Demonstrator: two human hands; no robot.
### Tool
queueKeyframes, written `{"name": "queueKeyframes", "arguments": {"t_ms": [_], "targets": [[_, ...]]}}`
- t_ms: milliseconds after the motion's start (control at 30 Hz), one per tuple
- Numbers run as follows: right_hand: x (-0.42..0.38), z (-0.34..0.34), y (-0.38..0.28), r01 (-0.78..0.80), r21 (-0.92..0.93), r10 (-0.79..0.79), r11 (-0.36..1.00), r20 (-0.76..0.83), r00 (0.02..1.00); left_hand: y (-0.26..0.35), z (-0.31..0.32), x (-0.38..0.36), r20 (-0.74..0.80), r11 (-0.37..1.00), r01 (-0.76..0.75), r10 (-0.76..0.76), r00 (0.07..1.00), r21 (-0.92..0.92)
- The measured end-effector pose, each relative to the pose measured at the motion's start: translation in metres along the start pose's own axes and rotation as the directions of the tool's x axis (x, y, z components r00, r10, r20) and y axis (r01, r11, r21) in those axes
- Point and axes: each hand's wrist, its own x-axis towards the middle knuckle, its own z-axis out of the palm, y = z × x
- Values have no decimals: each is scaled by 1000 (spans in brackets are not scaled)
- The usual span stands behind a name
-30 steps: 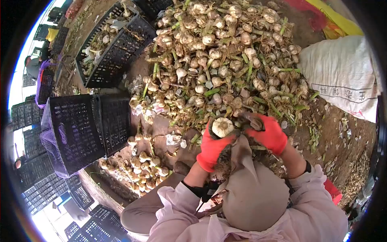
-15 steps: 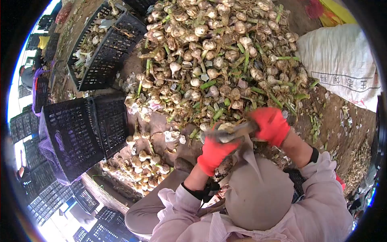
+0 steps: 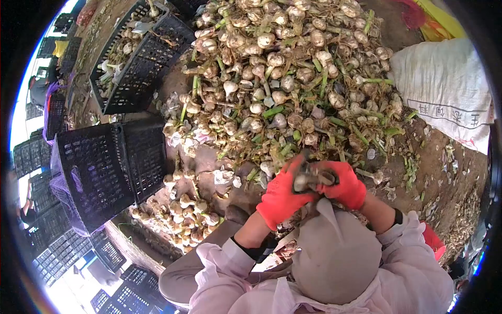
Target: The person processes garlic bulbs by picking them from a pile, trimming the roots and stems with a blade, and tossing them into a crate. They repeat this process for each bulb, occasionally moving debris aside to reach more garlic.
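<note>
My left hand (image 3: 285,196), in a red glove, is closed around a garlic bulb (image 3: 301,182) near the lower edge of the big garlic pile (image 3: 282,78). Close beside it on the right, my right hand (image 3: 345,186), also red-gloved, is closed on the brownish stalk end of the same garlic. A dark, blurred tool (image 3: 299,161) sticks up by the left hand's fingers; its shape is unclear. Smaller garlic heads (image 3: 183,220) lie in a heap to the lower left.
Black plastic crates (image 3: 94,172) stand at the left, one wrapped in purple netting. Another crate (image 3: 138,63) at the upper left holds garlic. A white sack (image 3: 444,89) lies at the upper right. Scraps litter the soil (image 3: 439,172).
Both hands have come closer together around the garlic. The right hand has moved down and left, and the dark tool now points upward by the left hand. The view has shifted slightly.
</note>
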Motion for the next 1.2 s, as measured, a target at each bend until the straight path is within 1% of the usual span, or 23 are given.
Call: {"name": "queueKeyframes", "arguments": {"t_ms": [33,67,100,200,267,300,400,533,600,633,667,700,733,767,833,867,900,933,967,1033,1067,1100,1200], "targets": [[0,-10,1,87,-100,-82,991,53,995,-7,3,2,-34,985,-164,162,986,-56],[2,-20,-1,176,-194,-156,965,110,982,-11,3,-1,42,979,-180,177,983,94],[4,-34,-21,30,-368,13,929,114,993,-7,-1,-2,119,949,-208,184,976,238],[18,-50,-20,64,-758,89,649,159,983,-6,2,0,317,809,-365,234,919,460],[23,-48,-28,147,-798,72,584,232,970,-2,3,1,441,672,-496,271,856,550],[25,-47,-25,175,-813,53,556,244,968,0,6,3,407,600,-571,401,821,560],[26,-43,-12,190,-808,17,558,240,971,11,6,2,431,579,-530,314,846,619],[23,-39,-8,196,-798,-55,570,201,978,16,0,-3,464,483,-625,420,780,614],[19,-63,11,2,-879,186,476,103,977,22,-15,-22,540,373,-707,462,704,602],[15,-81,25,-86,-909,299,407,44,953,18,-30,-38,549,464,-618,292,783,635],[7,-103,45,-194,-820,299,539,-30,954,11,-51,-55,540,536,-506,108,835,676],[-4,-114,60,-296,-691,316,659,-102,943,-4,-73,-65,449,543,-278,-209,869,792],[-12,-111,60,-345,-657,312,670,-171,934,-21,-91,-74,323,471,-56,-509,798,881],[-20,-110,52,-389,-622,306,680,-241,921,-33,-103,-79,269,299,-91,-636,724,950],[-21,-107,53,-427,-601,244,675,-364,899,-35,-113,-62,156,242,13,-664,732,970],[-20,-102,53,-404,-587,222,701,-359,907,-35,-115,-38,108,371,151,-591,799,916],[-17,-90,44,-384,-572,200,725,-358,912,-60,-112,-16,66,378,71,-339,939,923],[-16,-80,37,-367,-556,179,746,-364,914,-62,-104,18,-29,452,132,-228,973,882],[-14,-74,37,-369,-556,167,745,-380,910,-60,-95,49,-28,563,34,-19,999,826],[-11,-64,41,-373,-560,139,740,-415,899,-65,-69,105,121,604,-273,281,952,748],[-9,-62,39,-358,-531,140,768,-406,903,-54,-51,124,226,526,-308,215,950,793],[-8,-60,37,-342,-502,141,794,-396,907,-47,-33,141,272,513,-375,266,925,772],[-11,-60,42,-365,-537,107,761,-451,886,-65,10,192,225,390,-158,-134,965,907]]}}
